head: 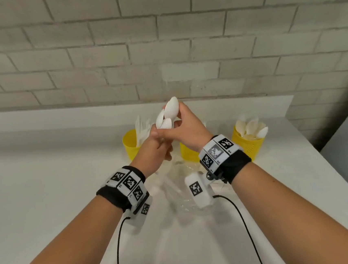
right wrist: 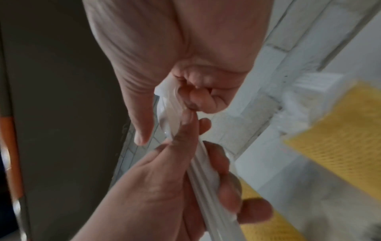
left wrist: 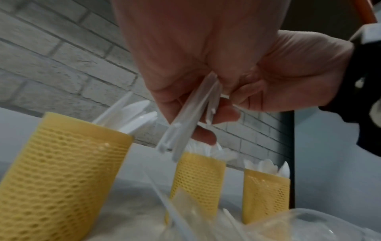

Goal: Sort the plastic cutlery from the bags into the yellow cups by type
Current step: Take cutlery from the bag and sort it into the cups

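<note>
item: bundle of white plastic spoons (head: 165, 116), held upright above the white desk (head: 47, 197), bowls up, handles down, in front of the middle cup.
your left hand (head: 156, 148): raised, forearm angled up and to the right, grip clamped around the spoon handles; the left wrist view shows the handle ends sticking out below your curled fingers (left wrist: 206, 133).
your right hand (head: 186, 126): raised just beside the left one, wrist bent inward, grip clamped on the spoon bowls at the top, thumb and fingertips pinching them.
left yellow perforated plastic cup (head: 130, 144): on the desk near the brick wall, holding white plastic cutlery; type hard to tell.
middle yellow perforated plastic cup (head: 189, 153): largely hidden behind your right wrist, white cutlery in it.
right yellow perforated plastic cup (head: 249, 143): standing apart to the right, holding white plastic spoons.
clear plastic bags (head: 180, 186): crumpled on the desk below your wrists, in front of the cups.
</note>
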`<state>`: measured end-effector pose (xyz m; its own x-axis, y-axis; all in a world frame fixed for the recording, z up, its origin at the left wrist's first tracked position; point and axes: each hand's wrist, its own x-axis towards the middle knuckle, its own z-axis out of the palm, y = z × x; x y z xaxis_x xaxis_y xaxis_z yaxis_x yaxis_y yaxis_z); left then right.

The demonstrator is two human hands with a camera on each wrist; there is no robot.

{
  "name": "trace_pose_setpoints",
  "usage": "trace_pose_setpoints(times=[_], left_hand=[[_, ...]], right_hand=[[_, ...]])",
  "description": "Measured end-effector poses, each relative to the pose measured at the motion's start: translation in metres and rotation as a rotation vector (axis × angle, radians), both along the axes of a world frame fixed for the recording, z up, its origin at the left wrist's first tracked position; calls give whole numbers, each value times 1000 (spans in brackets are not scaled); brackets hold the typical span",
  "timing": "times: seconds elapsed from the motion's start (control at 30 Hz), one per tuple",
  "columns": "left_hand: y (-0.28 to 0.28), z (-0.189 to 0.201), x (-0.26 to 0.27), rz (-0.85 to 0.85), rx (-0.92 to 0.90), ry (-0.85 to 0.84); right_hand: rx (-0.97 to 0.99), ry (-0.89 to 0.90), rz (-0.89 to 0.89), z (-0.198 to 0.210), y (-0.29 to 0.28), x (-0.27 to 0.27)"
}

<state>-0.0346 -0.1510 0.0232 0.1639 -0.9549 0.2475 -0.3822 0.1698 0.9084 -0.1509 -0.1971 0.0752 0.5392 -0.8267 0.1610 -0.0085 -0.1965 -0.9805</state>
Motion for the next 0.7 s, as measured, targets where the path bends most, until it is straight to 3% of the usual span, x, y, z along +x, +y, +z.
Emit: trace_pose_setpoints(times=[0.2,0.37,0.53,0.57,0.7], left_hand=[[-14,5,-56,-170,14,-79],[-38,7,-96,-222,60,68],[-63,16,-129,-235,159,63],[-69,15,-132,-222,193,0],[-89,1,-139,-150,305,-508]], right_hand=[[102,-31,-109,-14,-17,-48],[36,-27,-203,-24,-28,-84],[-86,68,-359,-15,-53,-117],[-96,74,-394,-10,-59,-126],[-124,101,-603,5,-94,-164]])
